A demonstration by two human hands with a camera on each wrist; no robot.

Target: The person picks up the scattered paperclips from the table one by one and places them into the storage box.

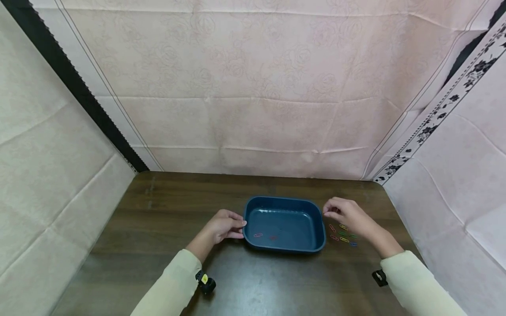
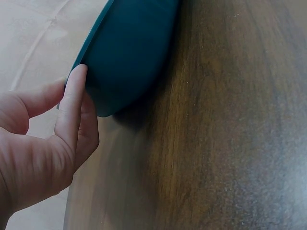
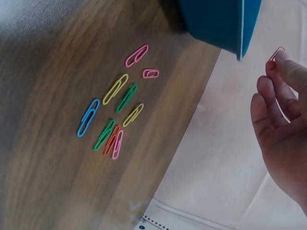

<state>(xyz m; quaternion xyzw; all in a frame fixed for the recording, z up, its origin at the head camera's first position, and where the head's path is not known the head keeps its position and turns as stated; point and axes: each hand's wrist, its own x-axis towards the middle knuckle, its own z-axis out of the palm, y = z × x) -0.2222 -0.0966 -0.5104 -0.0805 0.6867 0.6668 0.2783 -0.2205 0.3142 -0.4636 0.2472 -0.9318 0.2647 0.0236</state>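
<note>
A dark blue plastic tray [image 1: 284,202] sits on the brown wooden table [image 1: 166,210]. Two small paper clips, one pink [image 1: 258,235] and one red [image 1: 272,238], lie inside it. My left hand [image 1: 226,224] touches the tray's left rim with its fingertips; the left wrist view shows the thumb [image 2: 72,103] against the tray wall [image 2: 129,52]. My right hand [image 1: 343,213] hovers beside the tray's right edge, pinching a red paper clip [image 3: 274,55]. Several coloured paper clips [image 3: 117,108] lie loose on the table below that hand, also visible in the head view as a small cluster [image 1: 342,235].
Pale pink cloth [image 1: 253,87] hangs behind and on both sides of the table. Bare wood spreads left of the tray and along the front edge. Both forearms wear cream sleeves with wrist cameras [image 1: 206,282].
</note>
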